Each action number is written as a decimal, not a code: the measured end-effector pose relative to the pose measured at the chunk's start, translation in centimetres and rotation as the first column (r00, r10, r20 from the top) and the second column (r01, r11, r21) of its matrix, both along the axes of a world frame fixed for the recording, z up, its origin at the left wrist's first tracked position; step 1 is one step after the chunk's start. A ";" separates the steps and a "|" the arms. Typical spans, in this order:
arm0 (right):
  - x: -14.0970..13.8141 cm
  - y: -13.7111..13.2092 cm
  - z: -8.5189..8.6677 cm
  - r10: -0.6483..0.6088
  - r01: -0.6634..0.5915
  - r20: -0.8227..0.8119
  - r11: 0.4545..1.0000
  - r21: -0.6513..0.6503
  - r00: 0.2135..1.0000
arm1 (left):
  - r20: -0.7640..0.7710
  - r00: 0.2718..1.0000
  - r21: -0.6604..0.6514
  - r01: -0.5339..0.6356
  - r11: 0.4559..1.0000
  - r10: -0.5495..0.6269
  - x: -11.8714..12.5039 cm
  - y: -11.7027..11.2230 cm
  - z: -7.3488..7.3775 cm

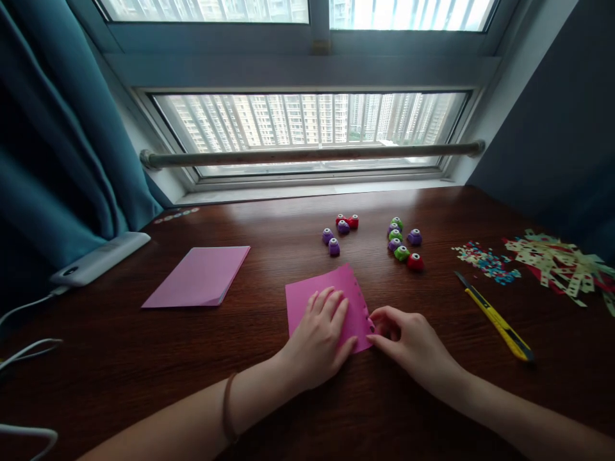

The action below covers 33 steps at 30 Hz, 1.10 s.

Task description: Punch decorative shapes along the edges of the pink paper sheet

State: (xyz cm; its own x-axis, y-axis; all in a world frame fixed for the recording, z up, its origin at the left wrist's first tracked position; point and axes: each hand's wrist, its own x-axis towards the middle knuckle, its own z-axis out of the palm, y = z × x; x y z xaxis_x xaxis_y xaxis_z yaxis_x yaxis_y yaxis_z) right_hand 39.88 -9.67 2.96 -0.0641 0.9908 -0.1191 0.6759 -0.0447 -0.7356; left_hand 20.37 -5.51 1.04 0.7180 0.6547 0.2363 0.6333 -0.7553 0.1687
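A person's left hand (324, 339) lies flat on a magenta paper sheet (300, 304) at the center of the frame. The right hand (416, 339) meets the sheet's lower right edge, its exact grip hard to make out. At right lies a yellow utility knife (500, 325); at left, pink paper (196, 275).

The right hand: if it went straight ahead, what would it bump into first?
The right hand would first meet the edge of the pink, four-sided paper sheet, right at its fingertips. Beyond, the left hand resting on that sheet seems next in line, though height is hard to judge.
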 end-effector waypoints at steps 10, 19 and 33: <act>-0.6 -0.6 -0.7 -0.011 0.051 -0.084 0.871 0.489 0.996 | 0.600 0.769 -0.633 0.288 0.718 0.221 1.9 -2.2 1.8; -0.8 -1.0 -0.2 0.147 -0.056 -0.174 0.893 0.446 0.974 | 0.604 0.583 -0.797 0.464 0.388 0.544 2.2 -1.6 0.9; -1.1 -1.0 -0.1 0.075 -0.042 -0.500 0.996 0.078 0.863 | 0.573 0.602 -0.819 0.424 0.386 0.555 2.0 -1.7 1.0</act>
State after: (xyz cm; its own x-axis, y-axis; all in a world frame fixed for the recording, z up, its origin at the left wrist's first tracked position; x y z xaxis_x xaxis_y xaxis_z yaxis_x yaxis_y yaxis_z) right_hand 38.82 -10.64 2.91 -0.1566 0.9876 0.0066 0.2140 0.0405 -0.9760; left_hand 22.35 -7.21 2.02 0.5505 0.8254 -0.1254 -0.0529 0.1845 0.9814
